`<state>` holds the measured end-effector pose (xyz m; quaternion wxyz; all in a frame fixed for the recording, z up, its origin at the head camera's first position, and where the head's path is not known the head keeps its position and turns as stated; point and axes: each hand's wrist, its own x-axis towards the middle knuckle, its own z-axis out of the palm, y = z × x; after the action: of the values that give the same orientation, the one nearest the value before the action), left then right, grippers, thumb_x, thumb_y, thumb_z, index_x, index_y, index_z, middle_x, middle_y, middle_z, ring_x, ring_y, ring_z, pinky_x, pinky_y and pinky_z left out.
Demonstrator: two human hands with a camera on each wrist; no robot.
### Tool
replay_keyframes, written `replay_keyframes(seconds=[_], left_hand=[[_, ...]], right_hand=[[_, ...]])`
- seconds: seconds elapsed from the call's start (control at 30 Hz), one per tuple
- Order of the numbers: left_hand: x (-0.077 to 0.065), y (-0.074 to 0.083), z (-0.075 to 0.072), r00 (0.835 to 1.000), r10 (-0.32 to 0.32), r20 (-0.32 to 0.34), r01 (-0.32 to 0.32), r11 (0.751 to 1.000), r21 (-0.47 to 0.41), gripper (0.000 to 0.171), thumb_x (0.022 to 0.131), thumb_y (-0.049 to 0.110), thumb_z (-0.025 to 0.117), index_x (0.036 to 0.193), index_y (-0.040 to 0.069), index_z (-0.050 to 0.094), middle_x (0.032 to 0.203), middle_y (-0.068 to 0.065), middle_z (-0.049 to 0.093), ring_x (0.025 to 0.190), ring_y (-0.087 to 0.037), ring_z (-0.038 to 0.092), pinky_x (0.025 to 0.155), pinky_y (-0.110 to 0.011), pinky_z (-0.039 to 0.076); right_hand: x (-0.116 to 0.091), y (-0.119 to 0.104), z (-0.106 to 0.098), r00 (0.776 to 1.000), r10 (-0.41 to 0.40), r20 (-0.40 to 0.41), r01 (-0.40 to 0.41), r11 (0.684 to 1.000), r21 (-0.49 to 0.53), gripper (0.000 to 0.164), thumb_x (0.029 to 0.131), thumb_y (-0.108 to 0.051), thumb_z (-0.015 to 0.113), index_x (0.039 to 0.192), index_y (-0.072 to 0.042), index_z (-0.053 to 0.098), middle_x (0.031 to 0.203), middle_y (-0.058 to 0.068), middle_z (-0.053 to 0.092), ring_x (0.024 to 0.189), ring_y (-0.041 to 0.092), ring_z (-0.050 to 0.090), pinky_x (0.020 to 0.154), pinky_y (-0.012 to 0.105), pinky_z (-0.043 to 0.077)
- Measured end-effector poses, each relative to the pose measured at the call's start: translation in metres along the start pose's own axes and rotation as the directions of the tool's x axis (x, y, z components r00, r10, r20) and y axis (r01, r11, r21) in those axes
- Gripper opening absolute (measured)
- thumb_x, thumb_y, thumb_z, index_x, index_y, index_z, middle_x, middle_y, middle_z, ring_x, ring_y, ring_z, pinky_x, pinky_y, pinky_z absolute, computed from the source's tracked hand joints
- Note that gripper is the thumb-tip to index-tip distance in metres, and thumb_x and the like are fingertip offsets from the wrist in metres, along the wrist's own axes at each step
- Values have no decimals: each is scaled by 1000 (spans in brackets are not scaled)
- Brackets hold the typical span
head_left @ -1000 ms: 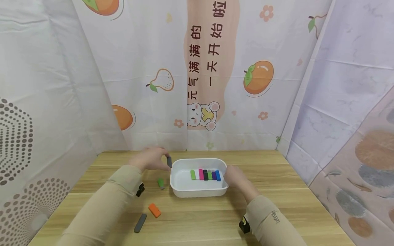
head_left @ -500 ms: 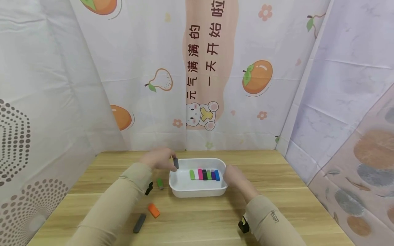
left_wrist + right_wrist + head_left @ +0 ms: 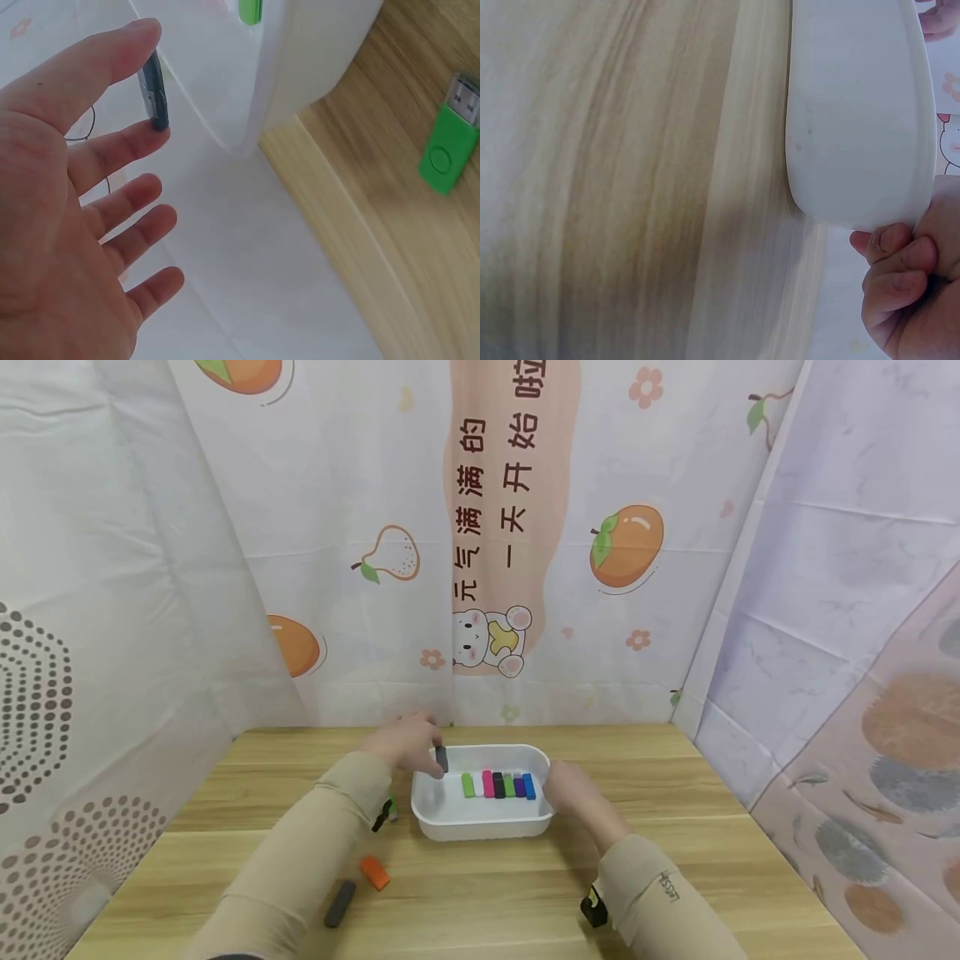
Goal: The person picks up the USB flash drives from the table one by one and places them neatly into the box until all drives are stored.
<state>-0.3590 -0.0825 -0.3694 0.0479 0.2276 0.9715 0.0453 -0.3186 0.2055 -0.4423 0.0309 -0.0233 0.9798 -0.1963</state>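
Note:
My left hand (image 3: 408, 743) pinches a dark grey USB stick (image 3: 154, 90) between thumb and index finger, the other fingers spread. In the head view it is over the back left part of a white plastic box (image 3: 483, 830). Inside the box, several USB sticks lie in a row, from a lime green one (image 3: 468, 785) through a pink one (image 3: 488, 783) and a black one (image 3: 498, 785) to a blue one (image 3: 529, 787). At the box's right end, my right hand (image 3: 566, 792) grips the rim, its fingers curled against the outer wall.
Left of the box, a green USB stick (image 3: 450, 146) lies on the wooden table (image 3: 637, 852), partly hidden by my left wrist in the head view. Nearer me are an orange USB stick (image 3: 374, 872) and another dark grey stick (image 3: 341, 904). Printed cloth (image 3: 337, 485) hangs behind the table.
My left hand has moved right with the dark grey USB stick, from beside the box's left edge to over its inside. The right hand stays on the rim.

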Motion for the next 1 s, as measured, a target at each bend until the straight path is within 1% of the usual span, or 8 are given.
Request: replay_keyframes(seconds=[0.03, 0.1, 0.27, 0.5, 0.63, 0.77, 0.93, 1.0], left_hand=[[1, 2, 1, 1000, 1, 2, -1, 1000, 10, 39, 67, 48, 78, 98, 25, 70, 134, -4, 45, 122, -27, 39, 101, -52, 27], [4, 5, 2, 1000, 11, 5, -11, 1000, 26, 40, 67, 48, 78, 99, 25, 70, 138, -5, 42, 126, -28, 35, 103, -54, 25], [11, 11, 7, 1000, 31, 7, -31, 999, 38, 42, 67, 49, 79, 99, 23, 70, 137, -5, 42, 124, -28, 37, 102, -54, 27], [17, 17, 15, 1000, 8, 29, -9, 999, 43, 40, 66, 49, 79, 97, 25, 71, 144, -5, 35, 130, -30, 31, 106, -54, 20], [19, 20, 19, 999, -7, 46, 4, 997, 72, 34, 65, 50, 80, 89, 27, 70, 144, -5, 35, 130, -30, 31, 106, -53, 21], [20, 21, 24, 998, -16, 56, 10, 994, 110, 33, 63, 50, 80, 85, 28, 69, 146, -7, 34, 133, -31, 28, 106, -53, 20], [22, 21, 31, 999, 0, 50, -8, 989, 145, 41, 65, 51, 79, 94, 23, 71, 148, -9, 32, 136, -33, 23, 107, -56, 16], [24, 20, 35, 999, 12, 43, -18, 987, 158, 42, 65, 53, 79, 94, 23, 71, 147, -9, 33, 136, -34, 22, 106, -57, 16]], right_hand=[[0, 0, 0, 1000, -3, 0, 3, 1000, 1, 21, 89, -4, 50, 100, 8, 61, 70, 7, 55, 57, 19, 52, 50, 27, 44], [0, 1, 0, 1000, -4, 1, 4, 1000, 6, 20, 88, -4, 50, 99, 8, 61, 71, 7, 55, 57, 19, 52, 50, 28, 45], [0, 0, -4, 1000, 3, 6, -3, 1000, 13, 18, 88, -3, 50, 96, 7, 62, 70, 8, 55, 58, 20, 53, 51, 28, 45], [0, 0, -3, 1000, 3, 15, -3, 1000, 3, 19, 88, -3, 50, 98, 7, 62, 70, 7, 56, 57, 19, 53, 50, 28, 45], [0, 0, -2, 1000, 3, 18, -3, 1000, 10, 18, 88, -3, 51, 97, 6, 63, 70, 7, 56, 58, 19, 53, 50, 28, 45], [-2, 0, -2, 1000, -2, 16, 2, 1000, 13, 18, 88, -2, 50, 97, 7, 63, 71, 7, 56, 59, 20, 53, 51, 28, 45], [-1, 0, -2, 1000, -6, 10, 6, 1000, 2, 19, 88, -2, 50, 97, 7, 62, 71, 7, 56, 60, 20, 53, 52, 28, 45], [0, 0, -2, 1000, -7, 8, 8, 1000, -7, 18, 87, -3, 50, 96, 7, 63, 70, 7, 56, 59, 19, 53, 52, 28, 45]])
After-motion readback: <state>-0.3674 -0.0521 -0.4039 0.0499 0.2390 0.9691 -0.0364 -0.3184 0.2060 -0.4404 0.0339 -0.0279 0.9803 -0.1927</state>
